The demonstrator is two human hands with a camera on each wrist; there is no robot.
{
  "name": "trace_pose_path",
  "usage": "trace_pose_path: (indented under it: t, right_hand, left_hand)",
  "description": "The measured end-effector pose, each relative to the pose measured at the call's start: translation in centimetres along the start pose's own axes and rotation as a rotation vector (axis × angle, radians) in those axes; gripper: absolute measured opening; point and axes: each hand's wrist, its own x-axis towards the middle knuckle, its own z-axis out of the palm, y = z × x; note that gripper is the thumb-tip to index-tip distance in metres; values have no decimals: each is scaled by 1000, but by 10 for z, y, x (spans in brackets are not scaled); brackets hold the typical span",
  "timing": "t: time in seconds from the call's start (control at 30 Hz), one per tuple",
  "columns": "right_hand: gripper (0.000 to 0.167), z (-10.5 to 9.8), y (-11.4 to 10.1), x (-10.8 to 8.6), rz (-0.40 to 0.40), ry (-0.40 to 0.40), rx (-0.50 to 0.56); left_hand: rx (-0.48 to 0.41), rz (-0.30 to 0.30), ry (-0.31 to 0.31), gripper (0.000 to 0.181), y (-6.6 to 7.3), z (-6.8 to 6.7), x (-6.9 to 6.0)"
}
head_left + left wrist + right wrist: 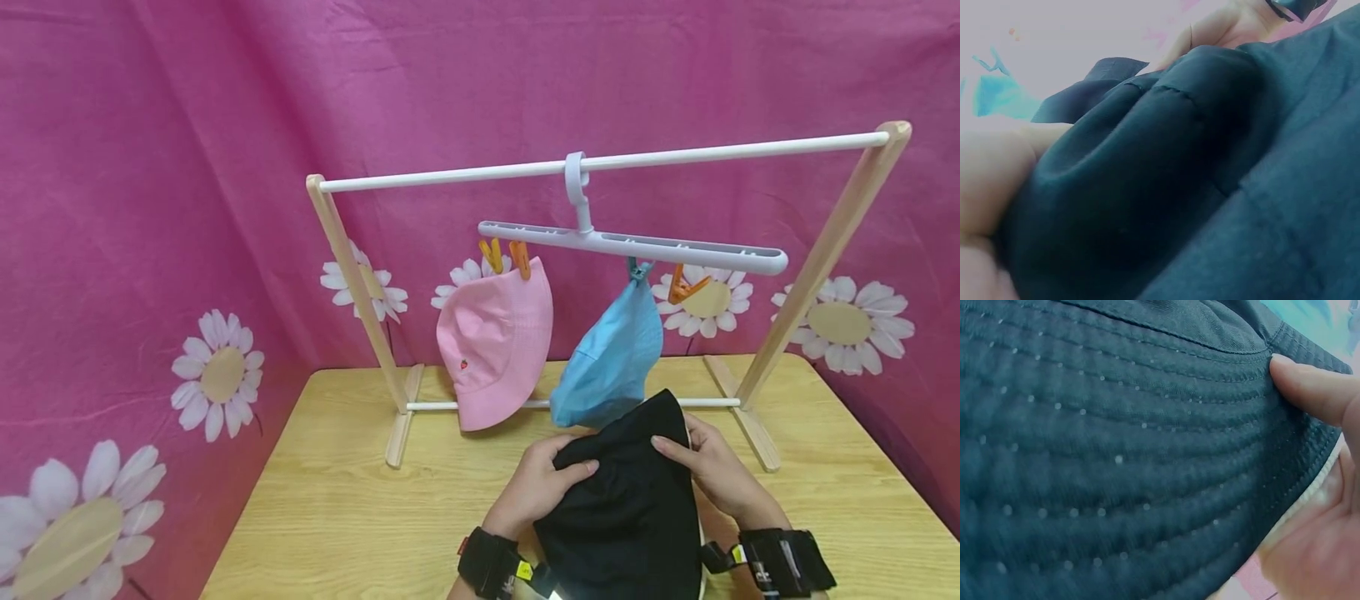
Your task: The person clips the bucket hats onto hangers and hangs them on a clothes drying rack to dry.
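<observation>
A black bucket hat (630, 500) is held between both hands above the front of the table. My left hand (536, 483) grips its crown side, thumb on the near face and the other fingers hidden behind the cloth. On the other side my right hand (716, 467) pinches the brim, thumb on top. Rows of stitching and a pale edge show on the brim (1116, 456) in the right wrist view. Just behind hangs a light blue hat (611, 354), clipped by a blue-grey clothespin (637, 271). A pink bucket hat (495, 342) hangs to the left from yellow (491, 255) and orange clothespins (520, 259).
The grey hanger (637, 246) hooks over the white rail (465, 175) of a wooden-legged rack (825, 258). Another orange clothespin (684, 286) hangs right of the blue hat. The rack stands on a wooden table (337, 500), with a pink flowered cloth (450, 83) behind.
</observation>
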Motion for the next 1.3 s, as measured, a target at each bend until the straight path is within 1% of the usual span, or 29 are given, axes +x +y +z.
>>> trace_pose_path:
  t: [0.13,0.27,0.37,0.5,0.63,0.77,0.93,1.13,1.3]
  right_hand:
    - [39,0,-2,-1,-8,-17,43]
    - [42,-3,-3,-1,-1,-80,118]
    - [44,-5,-3,-1,12,-124,155]
    - [44,-6,-6,1,10,-142,170]
    - [46,-3,-9,2,-7,-145,204]
    - [46,1,-10,1,-6,-136,222]
    - [45,6,-13,2,-24,-117,208]
    - [45,9,-20,0,-43,-103,234]
    - [45,8,-24,-2,-44,-103,232]
  left_hand:
    - [10,18,11,34,3,2,-1]
    - [13,20,28,33,7,1,-2]
    - [26,17,37,34,9,0,-2]
    - [34,36,23,39,13,-2,-2]
    - [45,62,16,38,15,-5,-3]
    - [81,96,21,34,18,-8,-4]
    - [136,134,37,28,28,-13,-6]
    - [155,136,50,25,41,-11,-10]
    - [178,129,38,26,50,-10,-12]
